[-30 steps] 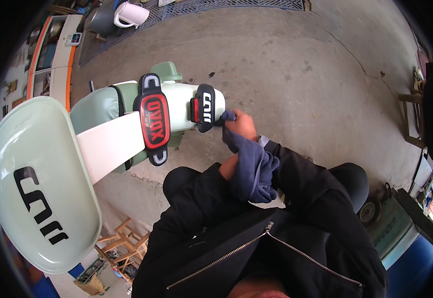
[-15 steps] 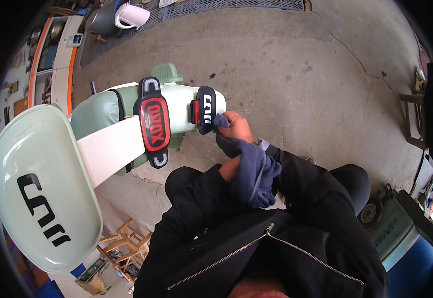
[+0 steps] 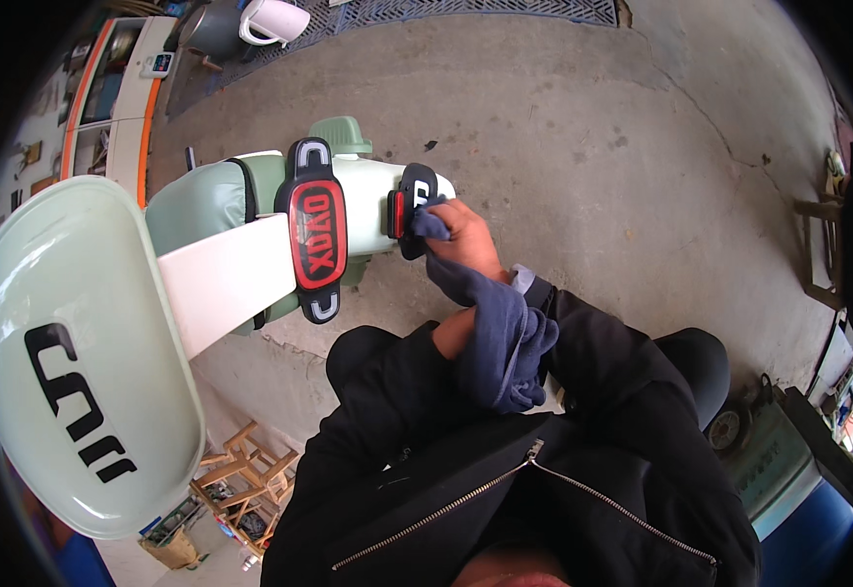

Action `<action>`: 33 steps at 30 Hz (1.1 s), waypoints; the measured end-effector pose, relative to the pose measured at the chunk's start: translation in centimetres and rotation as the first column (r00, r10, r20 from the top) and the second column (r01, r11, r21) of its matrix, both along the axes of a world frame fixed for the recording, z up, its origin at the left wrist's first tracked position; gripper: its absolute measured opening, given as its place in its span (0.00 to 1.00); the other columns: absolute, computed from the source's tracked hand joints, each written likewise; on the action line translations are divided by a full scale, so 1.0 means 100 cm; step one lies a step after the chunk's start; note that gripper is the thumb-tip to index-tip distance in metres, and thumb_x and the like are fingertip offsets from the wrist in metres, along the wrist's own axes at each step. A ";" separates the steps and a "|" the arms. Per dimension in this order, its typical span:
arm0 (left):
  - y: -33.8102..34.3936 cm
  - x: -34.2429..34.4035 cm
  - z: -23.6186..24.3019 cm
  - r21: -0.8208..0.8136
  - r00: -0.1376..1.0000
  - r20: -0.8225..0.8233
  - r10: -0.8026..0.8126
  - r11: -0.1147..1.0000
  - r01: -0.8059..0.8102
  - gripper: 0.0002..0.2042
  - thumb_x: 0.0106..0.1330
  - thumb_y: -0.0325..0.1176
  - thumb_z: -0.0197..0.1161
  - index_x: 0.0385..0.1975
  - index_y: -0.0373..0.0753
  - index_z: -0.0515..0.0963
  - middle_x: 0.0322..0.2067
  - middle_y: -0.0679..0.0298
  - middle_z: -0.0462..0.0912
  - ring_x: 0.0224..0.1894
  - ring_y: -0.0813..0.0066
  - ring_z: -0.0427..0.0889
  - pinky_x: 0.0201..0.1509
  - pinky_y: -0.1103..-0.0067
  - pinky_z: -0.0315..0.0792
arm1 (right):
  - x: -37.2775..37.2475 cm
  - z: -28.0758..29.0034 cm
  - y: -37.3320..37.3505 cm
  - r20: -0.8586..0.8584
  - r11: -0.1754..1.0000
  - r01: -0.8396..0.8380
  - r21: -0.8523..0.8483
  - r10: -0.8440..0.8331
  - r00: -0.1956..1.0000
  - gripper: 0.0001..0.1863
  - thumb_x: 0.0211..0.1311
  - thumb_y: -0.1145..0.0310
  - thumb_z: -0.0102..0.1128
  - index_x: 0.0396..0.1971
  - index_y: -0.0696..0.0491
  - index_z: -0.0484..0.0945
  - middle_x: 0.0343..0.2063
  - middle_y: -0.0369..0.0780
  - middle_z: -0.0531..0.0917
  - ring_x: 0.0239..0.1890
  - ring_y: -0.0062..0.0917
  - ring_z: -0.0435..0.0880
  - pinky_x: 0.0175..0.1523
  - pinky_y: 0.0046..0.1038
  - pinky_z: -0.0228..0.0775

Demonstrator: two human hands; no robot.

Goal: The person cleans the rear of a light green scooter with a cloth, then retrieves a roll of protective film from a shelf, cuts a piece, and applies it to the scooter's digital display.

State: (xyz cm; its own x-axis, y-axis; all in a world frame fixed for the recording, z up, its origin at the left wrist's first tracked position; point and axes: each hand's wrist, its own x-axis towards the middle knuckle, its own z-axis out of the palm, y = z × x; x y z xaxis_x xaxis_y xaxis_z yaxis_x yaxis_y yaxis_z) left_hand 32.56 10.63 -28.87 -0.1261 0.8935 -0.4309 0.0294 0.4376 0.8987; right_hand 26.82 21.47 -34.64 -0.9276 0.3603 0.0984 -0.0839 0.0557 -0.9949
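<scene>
A pale green and white moulded machine body (image 3: 201,201) lies across the concrete floor, with a big pale green shell (image 3: 74,352) at its near left end. A wide black and red band (image 3: 314,230) wraps its middle. My right hand (image 3: 467,235) presses a dark blue cloth (image 3: 505,342) against a smaller black and red clasp (image 3: 409,210) at the white far end. The cloth hangs down over my left hand (image 3: 451,335), of which only a patch shows, so its grip is hidden. Both arms are in black jacket sleeves.
Cracked concrete floor (image 3: 593,127) spreads to the right. A white jug (image 3: 275,20) and metal grating (image 3: 485,10) lie at the top. Orange and white shelving (image 3: 113,98) stands left, wooden stools (image 3: 240,479) lower left, a wooden frame (image 3: 818,254) and a blue-green machine (image 3: 788,460) right.
My right hand has slid the cloth leftward along the white end, onto the small black and red clasp. The hanging part of the cloth followed it.
</scene>
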 end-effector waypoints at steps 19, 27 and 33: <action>0.010 -0.019 0.029 0.014 0.937 0.270 0.222 0.972 -0.234 0.11 0.78 0.34 0.54 0.55 0.38 0.73 0.50 0.59 0.78 0.52 0.67 0.78 0.58 0.69 0.75 | -0.027 0.005 0.012 0.300 0.973 -0.055 0.223 -0.015 0.954 0.15 0.55 0.77 0.67 0.44 0.49 0.82 0.43 0.47 0.80 0.47 0.50 0.83 0.50 0.44 0.78; 0.005 -0.015 0.039 -0.139 0.309 0.923 0.228 0.948 -0.285 0.15 0.77 0.39 0.55 0.57 0.39 0.72 0.52 0.58 0.76 0.53 0.64 0.77 0.60 0.68 0.72 | -0.035 0.077 0.024 -0.099 0.986 0.061 -0.154 -0.077 0.992 0.20 0.50 0.79 0.69 0.46 0.52 0.82 0.40 0.44 0.81 0.43 0.44 0.84 0.49 0.35 0.77; -0.004 -0.013 0.053 -0.113 0.412 0.882 0.230 0.951 -0.289 0.15 0.77 0.41 0.55 0.56 0.40 0.72 0.50 0.59 0.76 0.51 0.64 0.77 0.58 0.67 0.72 | -0.034 0.159 0.027 -0.420 0.987 -0.159 -0.005 0.143 0.896 0.25 0.45 0.81 0.70 0.48 0.53 0.80 0.42 0.43 0.77 0.46 0.42 0.81 0.50 0.34 0.75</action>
State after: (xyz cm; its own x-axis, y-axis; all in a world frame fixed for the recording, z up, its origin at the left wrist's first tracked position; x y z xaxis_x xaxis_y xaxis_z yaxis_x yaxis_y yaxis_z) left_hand 31.25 10.27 -23.53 0.0624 0.9100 -0.4098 -0.8908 0.2359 0.3883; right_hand 23.40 24.21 -18.72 -0.8481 0.2304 0.4771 -0.4959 -0.0281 -0.8679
